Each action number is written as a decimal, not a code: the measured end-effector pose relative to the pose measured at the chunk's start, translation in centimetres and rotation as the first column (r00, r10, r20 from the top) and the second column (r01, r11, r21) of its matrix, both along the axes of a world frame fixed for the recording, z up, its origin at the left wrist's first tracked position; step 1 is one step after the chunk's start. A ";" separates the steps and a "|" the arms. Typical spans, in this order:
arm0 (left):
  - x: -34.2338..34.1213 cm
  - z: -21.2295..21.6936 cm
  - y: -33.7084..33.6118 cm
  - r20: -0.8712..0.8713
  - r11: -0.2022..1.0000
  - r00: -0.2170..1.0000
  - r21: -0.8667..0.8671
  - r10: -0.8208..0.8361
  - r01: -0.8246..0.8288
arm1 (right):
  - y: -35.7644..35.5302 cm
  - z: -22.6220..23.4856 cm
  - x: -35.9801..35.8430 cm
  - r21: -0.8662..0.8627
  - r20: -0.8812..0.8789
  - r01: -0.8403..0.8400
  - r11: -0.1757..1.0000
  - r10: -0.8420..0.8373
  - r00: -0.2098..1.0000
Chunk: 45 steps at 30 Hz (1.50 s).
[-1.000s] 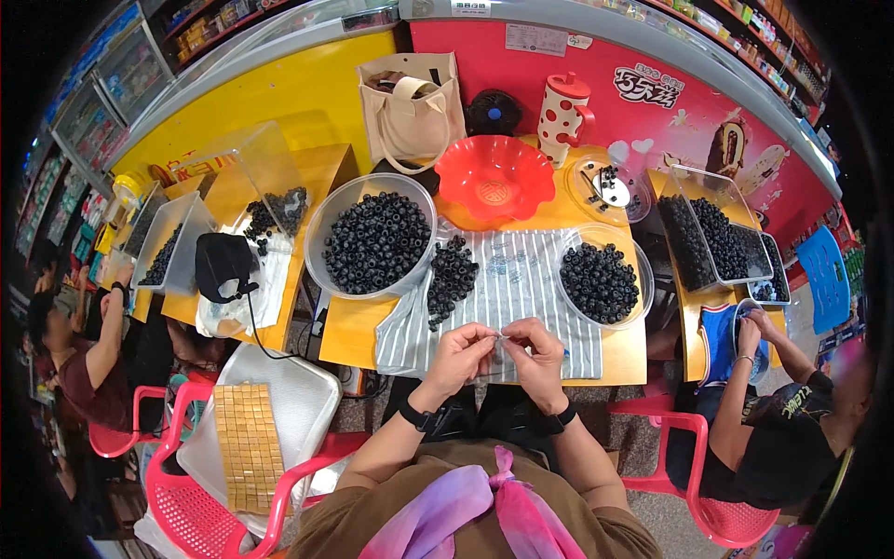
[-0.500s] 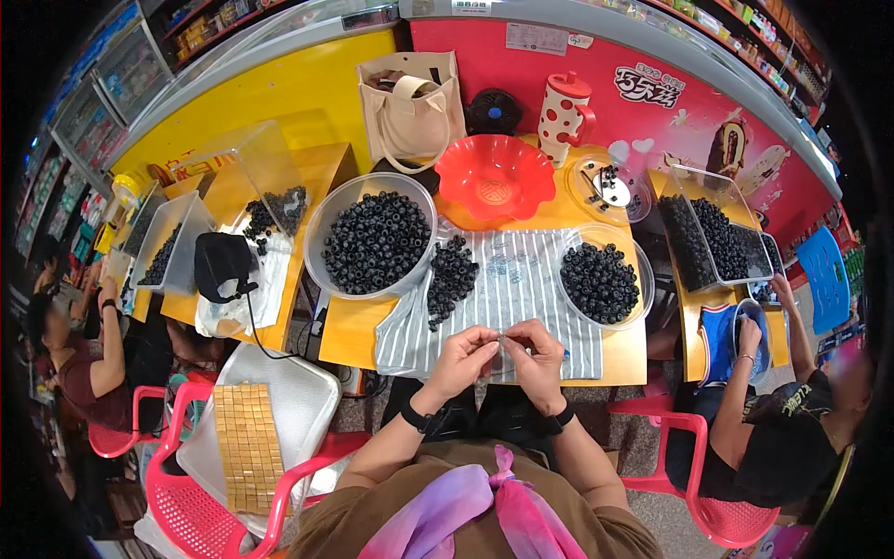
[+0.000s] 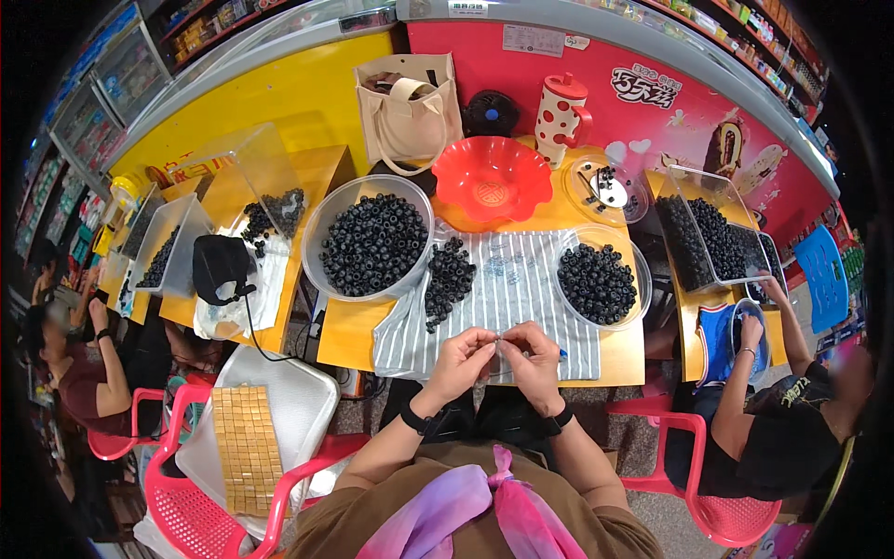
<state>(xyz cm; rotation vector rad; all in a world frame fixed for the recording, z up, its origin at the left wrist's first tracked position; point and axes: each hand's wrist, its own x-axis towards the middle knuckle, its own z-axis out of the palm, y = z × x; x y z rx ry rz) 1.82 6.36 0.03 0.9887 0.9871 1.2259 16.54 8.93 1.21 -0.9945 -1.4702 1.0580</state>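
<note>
My left hand (image 3: pixel 462 361) and my right hand (image 3: pixel 533 358) meet over the near edge of a grey-and-white striped cloth (image 3: pixel 545 270). The thumb and fingers of each are pinched together, on something too small to make out. Ahead of them on the cloth lies a loose pile of small black ring-shaped pieces (image 3: pixel 450 282). Left of the pile stands a large clear tub (image 3: pixel 317 210) full of such black pieces (image 3: pixel 372 244). A smaller clear bowl (image 3: pixel 643 296) with more black pieces (image 3: pixel 596 282) is at the right. Small clear bits (image 3: pixel 506 261) are scattered on the cloth.
Behind the cloth are a red scalloped bowl (image 3: pixel 492 177), a cream tote bag (image 3: pixel 407 121) and a dotted cup (image 3: pixel 561 116). A co-worker's hand (image 3: pixel 748 334) reaches into a container at the right. Another person (image 3: pixel 93 373) sits far left. A pink chair (image 3: pixel 200 498) stands beside me.
My hands stay pinched together at nearly the same place. The person at the far left has shifted an arm. The whole view has moved very slightly.
</note>
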 end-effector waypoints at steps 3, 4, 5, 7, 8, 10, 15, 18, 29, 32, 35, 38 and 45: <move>-0.1 -0.5 0.0 -0.006 1.000 1.000 -0.008 -0.010 0.010 | 0.0 0.1 0.0 -0.007 0.032 -0.023 1.000 0.023 0.999; 0.0 -0.6 0.0 -0.012 1.000 1.000 -0.011 0.003 -0.003 | -0.1 0.3 0.0 0.008 0.034 -0.024 1.000 0.023 0.999; 0.0 -0.6 0.1 -0.018 1.000 1.000 -0.014 0.016 -0.016 | -0.1 0.4 -0.1 0.024 0.035 -0.024 0.999 0.023 0.999; -0.1 -0.4 0.1 -0.026 1.000 1.000 -0.016 0.008 -0.009 | 0.0 0.5 0.1 0.063 0.056 -0.028 0.998 0.024 0.998; -0.2 -0.3 0.1 -0.035 1.000 0.999 -0.019 0.001 -0.002 | 0.1 0.5 0.2 0.101 0.077 -0.033 0.994 0.025 0.997; -0.2 -0.4 0.2 -0.023 1.000 1.000 -0.020 0.008 -0.009 | 0.2 0.2 0.4 0.101 0.089 -0.024 0.995 0.015 0.996; 0.0 -0.4 0.0 0.012 0.999 0.999 -0.029 0.041 -0.040 | 0.1 0.9 0.4 0.050 0.130 -0.039 0.998 0.032 0.991; 0.1 -0.5 -0.1 0.001 0.999 0.999 -0.010 0.049 -0.049 | 0.1 0.6 0.1 0.040 0.208 -0.050 0.998 0.041 0.977; 0.5 -1.2 0.5 0.068 0.976 0.976 -0.077 0.207 -0.202 | 0.0 -0.1 0.7 0.245 0.312 0.007 0.970 -0.086 0.946; 0.5 -1.0 0.7 0.158 0.972 0.960 -0.081 0.232 -0.222 | -0.2 -0.2 1.1 0.317 0.450 -0.011 0.948 -0.141 0.882; -0.4 -0.8 0.6 0.265 0.977 0.945 -0.141 0.193 -0.160 | -0.3 -0.4 1.4 0.349 0.542 -0.036 0.936 -0.171 0.823; -1.5 -0.2 0.6 0.485 0.973 0.866 -0.230 0.124 -0.011 | -0.2 -0.5 1.5 0.395 0.604 -0.067 0.916 -0.204 0.770; -1.8 -0.1 0.2 0.643 0.972 0.765 -0.201 0.037 0.123 | -0.8 1.3 0.7 0.107 0.160 0.015 0.994 -0.032 0.987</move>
